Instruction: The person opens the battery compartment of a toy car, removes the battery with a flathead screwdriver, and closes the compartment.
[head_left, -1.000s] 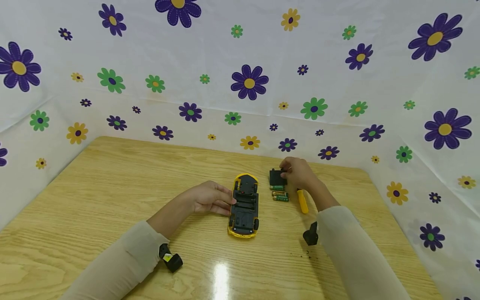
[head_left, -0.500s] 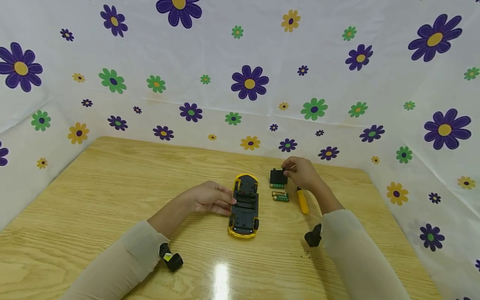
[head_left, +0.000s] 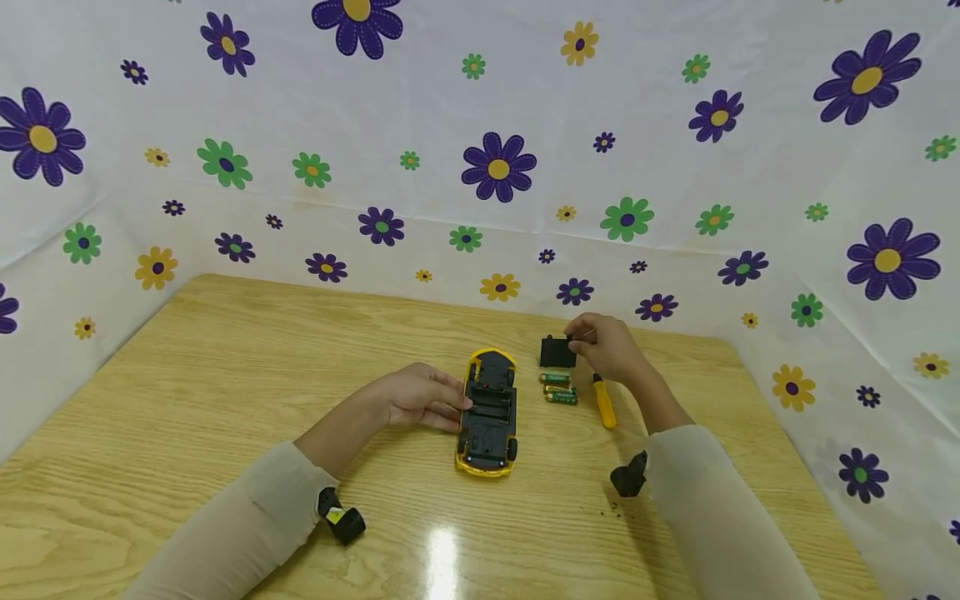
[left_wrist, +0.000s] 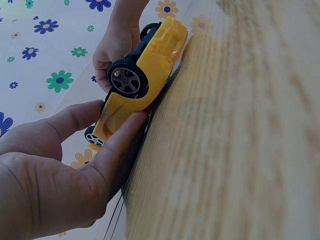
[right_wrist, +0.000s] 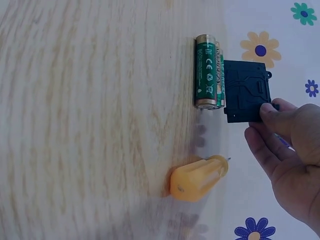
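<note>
A yellow toy car (head_left: 489,446) lies wheels up on the table, its black underside showing an open battery compartment. My left hand (head_left: 420,398) holds its left side, the thumb on the underside edge and a finger against the yellow body (left_wrist: 117,112). To the right, my right hand (head_left: 606,348) pinches a black battery cover (head_left: 557,352) by its right far corner. In the right wrist view the cover (right_wrist: 247,92) appears behind the green batteries (right_wrist: 206,72). Three batteries (head_left: 560,398) lie in a group just nearer than the cover.
A yellow-handled screwdriver (head_left: 604,404) lies right of the batteries, beneath my right wrist; its tip is mostly hidden. Tiny dark bits (head_left: 615,510), perhaps screws, lie on the wooden table (head_left: 300,333). A white flowered cloth (head_left: 420,100) encloses the back and sides.
The cover has tilted and shifted slightly in my right hand. The farthest battery now lies clear of it and closer to the other two. My left hand and the car have stayed put.
</note>
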